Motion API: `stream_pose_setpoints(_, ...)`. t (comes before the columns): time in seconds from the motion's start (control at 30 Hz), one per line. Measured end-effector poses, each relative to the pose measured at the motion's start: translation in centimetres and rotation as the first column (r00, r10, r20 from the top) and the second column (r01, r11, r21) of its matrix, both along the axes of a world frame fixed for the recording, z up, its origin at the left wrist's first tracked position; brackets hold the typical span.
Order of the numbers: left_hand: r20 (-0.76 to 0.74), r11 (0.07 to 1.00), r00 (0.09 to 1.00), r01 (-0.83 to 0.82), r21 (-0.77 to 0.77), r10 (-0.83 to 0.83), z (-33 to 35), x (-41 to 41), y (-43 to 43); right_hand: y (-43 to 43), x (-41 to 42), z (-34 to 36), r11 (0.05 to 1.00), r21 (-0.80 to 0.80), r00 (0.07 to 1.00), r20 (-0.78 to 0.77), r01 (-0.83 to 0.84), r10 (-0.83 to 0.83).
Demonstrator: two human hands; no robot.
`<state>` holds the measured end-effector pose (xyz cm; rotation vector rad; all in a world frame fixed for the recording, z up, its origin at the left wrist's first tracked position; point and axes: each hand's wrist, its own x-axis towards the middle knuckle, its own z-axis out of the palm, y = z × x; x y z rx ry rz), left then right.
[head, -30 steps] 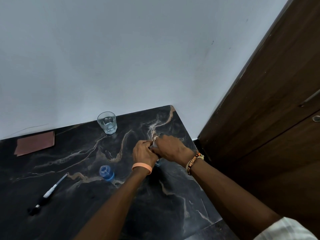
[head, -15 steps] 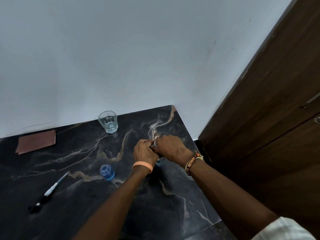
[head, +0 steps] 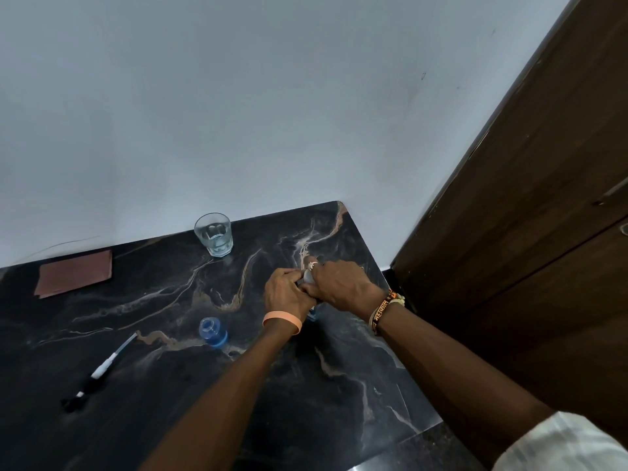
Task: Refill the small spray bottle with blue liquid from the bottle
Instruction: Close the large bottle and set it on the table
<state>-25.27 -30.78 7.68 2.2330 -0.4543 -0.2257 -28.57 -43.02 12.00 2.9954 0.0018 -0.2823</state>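
- Head cam: the small spray bottle (head: 212,333) stands upright on the marble table (head: 356,385), open mouth facing up, blue liquid inside.
- Just to its right, the left hand (head: 289,297) and right hand (head: 339,287) are both curled tight round the bottle (head: 312,313), which is mostly hidden.
- The glass (head: 214,234) by the wall has clear water in it.

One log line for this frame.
left hand, right hand: gripping small spray bottle | blue bottle: standing on countertop, untouched

One glass (head: 214,235), one brown cloth (head: 74,273) (two hands (head: 289,295) (head: 339,285)).
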Motion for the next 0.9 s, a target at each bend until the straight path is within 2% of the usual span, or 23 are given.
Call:
stream_pose_setpoints(0.07,0.007,1.0,1.0,0.002,-0.011,-0.002,-0.1,0.0,0.1,-0.5,0.2,-0.5,1.0,-0.004,1.0,0.01,0.001,-0.001)
stream_pose_setpoints(0.2,0.003,1.0,1.0,-0.009,0.016,0.008,-0.4,0.3,0.0,-1.5,1.6,-0.5,0.967,-0.115,0.971,0.056,-0.226,0.233)
stream_pose_setpoints(0.27,0.011,1.0,1.0,-0.009,0.021,0.009,-0.6,0.3,0.0,-1.9,1.8,-0.8,0.958,-0.114,0.963,0.039,-0.262,0.267)
stream_pose_setpoints(0.47,0.042,1.0,0.999,0.0,-0.018,0.0,-0.8,0.2,0.0,-1.9,0.7,-3.6,0.997,0.077,0.986,0.164,-0.018,0.005)
stream_pose_setpoints(0.77,0.042,0.999,0.999,0.005,-0.042,-0.004,-1.5,0.2,0.3,-1.5,0.4,-3.6,0.986,0.163,0.993,0.102,0.046,-0.063)
stream_pose_setpoints(0.9,0.046,0.999,0.999,0.01,-0.052,-0.008,-2.2,0.4,0.3,-1.0,-0.2,-4.0,0.944,0.295,0.979,0.092,0.148,-0.182)
